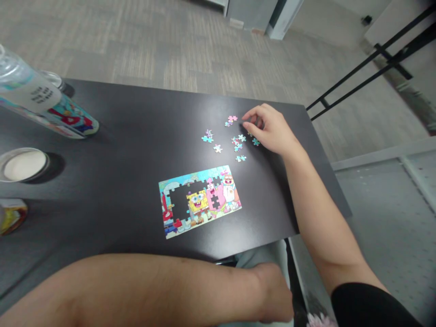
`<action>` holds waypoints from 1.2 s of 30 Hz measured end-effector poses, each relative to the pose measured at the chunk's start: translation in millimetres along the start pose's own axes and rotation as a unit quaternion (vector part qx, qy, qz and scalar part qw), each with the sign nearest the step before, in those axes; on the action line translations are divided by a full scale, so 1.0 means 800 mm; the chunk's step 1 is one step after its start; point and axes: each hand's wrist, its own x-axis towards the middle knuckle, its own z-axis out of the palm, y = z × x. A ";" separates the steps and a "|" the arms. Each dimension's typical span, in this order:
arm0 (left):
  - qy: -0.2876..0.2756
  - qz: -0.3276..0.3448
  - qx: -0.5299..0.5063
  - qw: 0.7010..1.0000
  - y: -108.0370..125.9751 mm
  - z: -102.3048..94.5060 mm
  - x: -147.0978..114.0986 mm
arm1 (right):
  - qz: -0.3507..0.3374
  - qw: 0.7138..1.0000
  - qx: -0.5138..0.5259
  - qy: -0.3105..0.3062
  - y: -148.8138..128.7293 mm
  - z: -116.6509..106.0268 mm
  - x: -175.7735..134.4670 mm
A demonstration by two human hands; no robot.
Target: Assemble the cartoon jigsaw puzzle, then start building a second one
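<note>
A partly assembled jigsaw puzzle (pixel 218 221) with cartoon figures lies on the dark table, its frame joined around a bare dark gap at the left and a smaller gap in the pink figure. Beyond it are several loose puzzle pieces (pixel 237 141). My right hand (pixel 269 127) hovers at the right of these, thumb and forefinger curved and slightly apart with nothing visible between them. Nearest its fingertips is a pink puzzle piece (pixel 233 118); other pieces are partly hidden under the hand. My left hand (pixel 274 293) rests by my lap below the table edge, fingers hidden.
On the left of the dark table (pixel 129 136) lie or stand a plastic bottle (pixel 68 104), a cup with a white top (pixel 23 165), a yellow-labelled container (pixel 12 218) and a can (pixel 52 79). A black metal rail (pixel 361 66) stands beyond the right edge.
</note>
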 end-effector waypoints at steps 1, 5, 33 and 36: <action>-0.011 0.014 -0.009 1.000 -0.001 -0.002 -0.001 | -0.002 1.000 -0.004 -0.005 0.000 0.001 0.000; -0.056 0.054 -0.044 0.996 -0.007 -0.012 -0.002 | -0.021 0.999 -0.006 -0.023 0.002 0.001 0.000; -0.039 0.044 -0.055 0.997 -0.004 -0.007 -0.009 | 0.075 0.993 0.011 -0.091 -0.006 -0.047 -0.002; -0.037 0.040 -0.048 0.997 -0.003 -0.007 -0.011 | 0.065 0.996 -0.006 -0.066 -0.002 -0.040 -0.002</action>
